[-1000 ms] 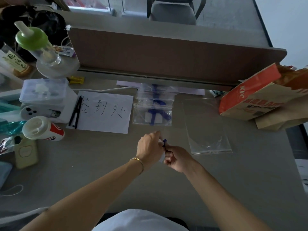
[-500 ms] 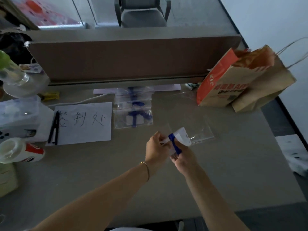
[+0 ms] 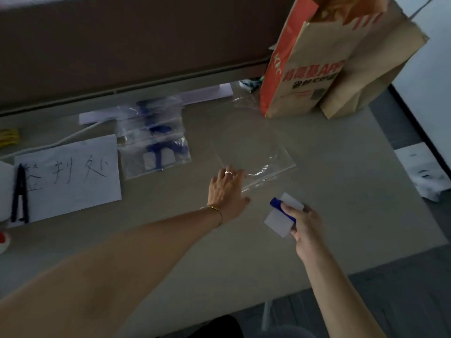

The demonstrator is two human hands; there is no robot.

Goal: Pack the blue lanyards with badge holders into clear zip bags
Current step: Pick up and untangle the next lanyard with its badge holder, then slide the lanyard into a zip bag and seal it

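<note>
My right hand (image 3: 302,222) grips a folded blue lanyard with its white badge holder (image 3: 280,217) just above the desk. My left hand (image 3: 225,187) reaches forward, and its fingers touch the near left corner of an empty clear zip bag (image 3: 253,147) lying flat on the desk. Whether those fingers pinch the bag I cannot tell. Left of that bag lies a stack of filled zip bags (image 3: 153,142) with blue lanyards inside.
A white sheet with handwriting (image 3: 70,176) and a black clip (image 3: 19,193) lie at the left. Paper takeaway bags (image 3: 329,62) stand at the back right. A brown partition (image 3: 122,45) closes the desk's far side. The desk edge runs along the right.
My hands have parted: the left has let go of the lanyard and reached out to the empty zip bag, while the right moved right and down with the lanyard and badge holder.
</note>
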